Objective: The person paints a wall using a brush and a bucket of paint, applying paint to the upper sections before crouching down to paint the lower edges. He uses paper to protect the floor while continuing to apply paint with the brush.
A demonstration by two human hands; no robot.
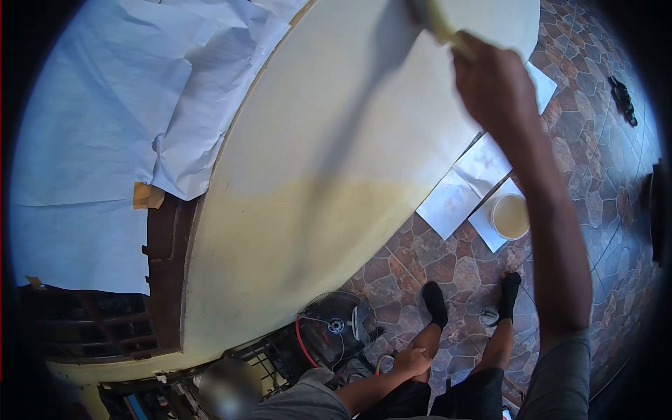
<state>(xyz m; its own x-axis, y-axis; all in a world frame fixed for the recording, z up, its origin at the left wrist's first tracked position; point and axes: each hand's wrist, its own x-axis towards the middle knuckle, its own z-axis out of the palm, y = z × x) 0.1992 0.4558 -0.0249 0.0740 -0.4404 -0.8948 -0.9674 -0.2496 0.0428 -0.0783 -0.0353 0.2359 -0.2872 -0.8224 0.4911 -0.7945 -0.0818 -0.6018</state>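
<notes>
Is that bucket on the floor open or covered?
Open. The bucket stands upright on paper with no lid, and pale cream paint shows inside.

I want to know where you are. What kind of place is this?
Probably a home being painted: a cream wall half-coated, white paper masking taped beside it, a round paint bucket on the stone-patterned floor.

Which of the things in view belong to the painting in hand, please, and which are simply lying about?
In use:
right hand gripping pale yellow paint roller
cream-painted wall
round bucket of cream paint
white paper sheets on the floor
white masking paper

Lying about:
round wire-guarded fan
small black object on stone tiles
left hand, resting on thigh
</notes>
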